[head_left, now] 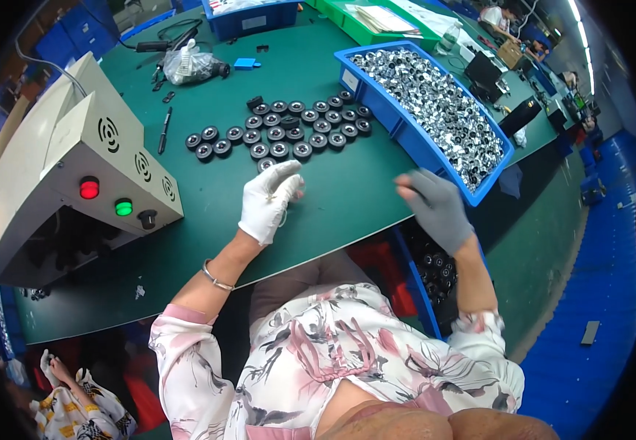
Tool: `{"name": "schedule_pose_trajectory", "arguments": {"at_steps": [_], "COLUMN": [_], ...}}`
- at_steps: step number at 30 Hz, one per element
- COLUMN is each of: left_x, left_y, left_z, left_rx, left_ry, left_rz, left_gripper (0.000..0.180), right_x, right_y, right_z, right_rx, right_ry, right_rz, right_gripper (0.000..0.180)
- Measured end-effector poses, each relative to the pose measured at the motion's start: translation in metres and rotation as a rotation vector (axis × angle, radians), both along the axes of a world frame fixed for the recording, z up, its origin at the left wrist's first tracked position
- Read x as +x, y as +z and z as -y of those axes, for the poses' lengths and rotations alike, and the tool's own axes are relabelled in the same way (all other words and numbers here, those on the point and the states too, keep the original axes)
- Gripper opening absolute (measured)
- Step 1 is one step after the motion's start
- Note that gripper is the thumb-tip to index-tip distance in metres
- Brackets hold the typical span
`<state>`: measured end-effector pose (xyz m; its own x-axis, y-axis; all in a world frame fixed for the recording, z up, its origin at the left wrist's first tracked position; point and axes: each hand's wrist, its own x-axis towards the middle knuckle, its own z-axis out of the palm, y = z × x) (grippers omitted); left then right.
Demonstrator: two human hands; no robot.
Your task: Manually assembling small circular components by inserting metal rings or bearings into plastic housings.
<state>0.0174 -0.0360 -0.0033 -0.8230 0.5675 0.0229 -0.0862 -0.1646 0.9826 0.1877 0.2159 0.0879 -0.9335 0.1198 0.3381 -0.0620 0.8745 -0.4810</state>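
Observation:
My left hand (269,204), in a white glove with bare fingertips, is over the green table just below a cluster of black wheel-like discs (280,149). Its fingers are bent together, and whatever they may hold is hidden. One black disc (266,164) lies right by its fingertips. My right hand (439,210), in a grey glove, is above the table's front edge, beside the near corner of a blue bin (424,150) of shiny silver metal parts (435,99). Motion smears its fingers, so their grip is unclear.
A beige machine (76,158) with red and green lights stands at the left. A black pen (164,130), a plastic bag (189,64) and a blue piece (247,64) lie farther back. Below the table edge, a lower bin holds black discs (435,271). Another person's hand (52,367) shows lower left.

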Motion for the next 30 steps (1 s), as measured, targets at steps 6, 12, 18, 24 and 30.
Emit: {"name": "schedule_pose_trajectory", "arguments": {"at_steps": [6,12,18,24,30], "left_x": [0.005,0.004,-0.009,-0.023,-0.009], "left_y": [0.002,0.004,0.006,0.02,0.028], "left_z": [-0.003,-0.004,-0.002,0.009,0.007], "left_rx": [-0.057,-0.025,0.212,-0.081,0.298], "left_ry": [-0.007,-0.026,0.411,0.189,-0.057], "left_rz": [-0.013,0.018,0.027,0.005,0.238], "left_gripper": [0.029,0.028,0.042,0.041,0.037], "right_x": [-0.226,-0.322,-0.262,-0.176,-0.15], "right_y": [-0.033,-0.048,-0.046,-0.021,-0.031], "right_z": [0.055,0.083,0.081,0.098,0.077], "right_rx": [0.078,0.252,0.112,0.29,-0.154], "right_ry": [-0.007,-0.094,0.303,0.601,0.592], "right_rz": [-0.023,0.371,-0.141,-0.359,-0.158], "right_gripper": [0.05,0.063,0.042,0.053,0.047]}}
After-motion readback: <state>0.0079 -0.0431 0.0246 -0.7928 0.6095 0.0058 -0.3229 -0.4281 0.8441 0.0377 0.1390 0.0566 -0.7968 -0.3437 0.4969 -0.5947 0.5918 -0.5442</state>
